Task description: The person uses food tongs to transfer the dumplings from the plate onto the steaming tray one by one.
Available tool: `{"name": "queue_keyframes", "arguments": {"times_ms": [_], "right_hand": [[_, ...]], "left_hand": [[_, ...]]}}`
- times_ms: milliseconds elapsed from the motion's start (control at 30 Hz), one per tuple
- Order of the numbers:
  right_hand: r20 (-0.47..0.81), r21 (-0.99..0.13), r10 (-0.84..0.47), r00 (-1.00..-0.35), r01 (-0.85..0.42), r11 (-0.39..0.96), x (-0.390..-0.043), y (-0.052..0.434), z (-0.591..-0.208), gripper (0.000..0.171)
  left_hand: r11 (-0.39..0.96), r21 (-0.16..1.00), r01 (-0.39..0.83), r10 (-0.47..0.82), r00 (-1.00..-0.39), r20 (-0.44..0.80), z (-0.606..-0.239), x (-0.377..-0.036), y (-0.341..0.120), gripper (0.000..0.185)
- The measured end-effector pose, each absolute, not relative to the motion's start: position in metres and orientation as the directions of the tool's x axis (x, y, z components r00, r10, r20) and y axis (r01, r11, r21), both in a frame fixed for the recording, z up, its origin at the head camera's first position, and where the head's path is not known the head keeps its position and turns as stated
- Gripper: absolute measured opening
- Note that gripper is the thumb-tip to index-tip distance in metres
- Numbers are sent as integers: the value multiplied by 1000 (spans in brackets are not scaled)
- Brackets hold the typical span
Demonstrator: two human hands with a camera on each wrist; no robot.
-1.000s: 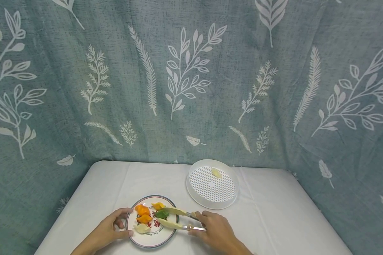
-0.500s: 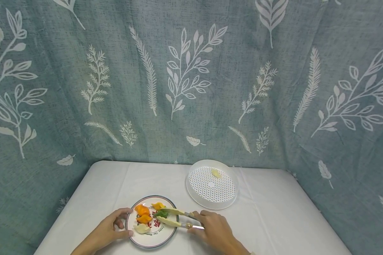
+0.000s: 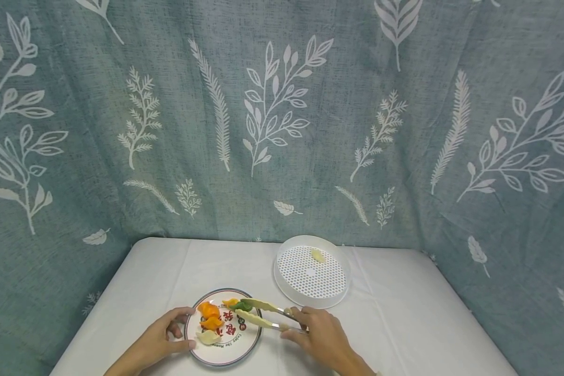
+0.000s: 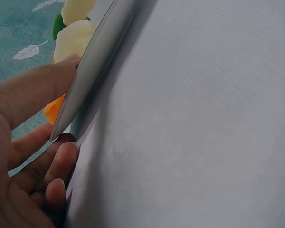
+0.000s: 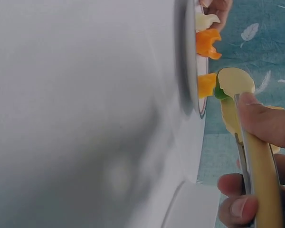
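My left hand [image 3: 162, 333] holds the left rim of a round white plate [image 3: 242, 349], its thumb on the near side and its fingers farther up the edge. Tongs [image 3: 256, 316] with pale yellow tips are gripped in my right hand [image 3: 320, 334]. Between their tips is a green dumpling [image 3: 241, 307], over the plate's far right part and close beside a yellow dumpling [image 3: 230, 302]. On the plate's left half lie two orange dumplings [image 3: 210, 310] and a cream one [image 3: 209, 337]. In the right wrist view, one tong tip [image 5: 235, 81] partly hides the green dumpling [image 5: 220, 91].
A round white steamer tray [image 3: 288, 289] with a perforated base stands behind and right of the plate, holding one pale cream piece [image 3: 318, 255]. White cloth [image 3: 395, 313] covers the table. A green leaf-patterned curtain [image 3: 282, 130] hangs behind and at the sides.
The tongs and green dumpling have shifted away from me and slightly right, from the plate's middle to beside the yellow dumpling. My left hand has stayed at the rim.
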State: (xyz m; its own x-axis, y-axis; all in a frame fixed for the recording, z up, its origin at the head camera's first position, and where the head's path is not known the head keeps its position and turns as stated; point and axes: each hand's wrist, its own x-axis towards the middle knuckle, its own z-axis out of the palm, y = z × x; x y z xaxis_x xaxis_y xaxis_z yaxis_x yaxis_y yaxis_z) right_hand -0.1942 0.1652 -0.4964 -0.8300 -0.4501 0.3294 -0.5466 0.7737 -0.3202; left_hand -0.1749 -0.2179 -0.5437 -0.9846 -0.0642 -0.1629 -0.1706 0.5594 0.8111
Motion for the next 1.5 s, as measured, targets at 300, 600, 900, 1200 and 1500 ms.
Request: {"name": "queue_keyframes", "arguments": {"times_ms": [300, 600, 900, 1200, 1500], "right_hand": [[414, -320, -432, -801, -573, 755, -196, 176, -493, 50], [439, -335, -380, -814, -541, 772, -202, 188, -489, 56], [441, -330, -333, -833, -495, 804, -210, 200, -485, 51], [422, -329, -288, -860, -441, 835, -221, 213, -480, 50], [433, -326, -241, -869, -400, 857, -233, 228, -479, 54]], "left_hand": [[567, 807, -167, -64, -985, -160, -545, -175, -219, 84], [556, 813, -171, -62, -984, -165, -546, -175, -219, 85], [530, 830, -170, -50, -984, -170, -544, -174, -220, 85], [521, 838, -161, -39, -985, -166, -544, -173, -221, 84], [533, 827, -176, -60, -983, -171, -544, -173, -219, 83]]}}
